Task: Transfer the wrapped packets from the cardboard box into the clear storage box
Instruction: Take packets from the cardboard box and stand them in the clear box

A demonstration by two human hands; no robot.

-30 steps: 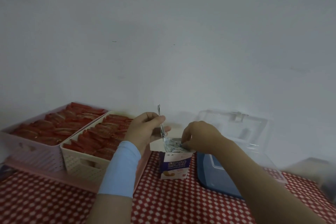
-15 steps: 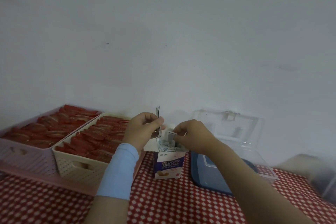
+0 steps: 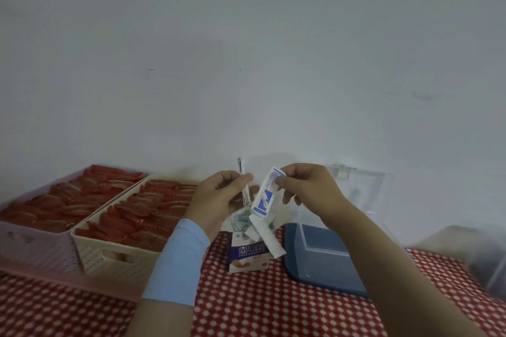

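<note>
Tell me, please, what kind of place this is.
Probably a home storage or sorting corner: a red checked tablecloth against a bare wall, two baskets full of red packets, and a clear box standing open.

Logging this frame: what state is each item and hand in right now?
Cardboard box: upright, top open, packets inside.
Clear storage box: lid raised.
Wrapped packet: pinched by right hand, above the cardboard box.
Left hand: holding metal tweezers.
Cream basket: full of red packets.

An arm (image 3: pixel 397 268) hides part of the clear storage box (image 3: pixel 367 191), and a blurred grey thing (image 3: pixel 487 254), perhaps another container, runs off the right edge.
</note>
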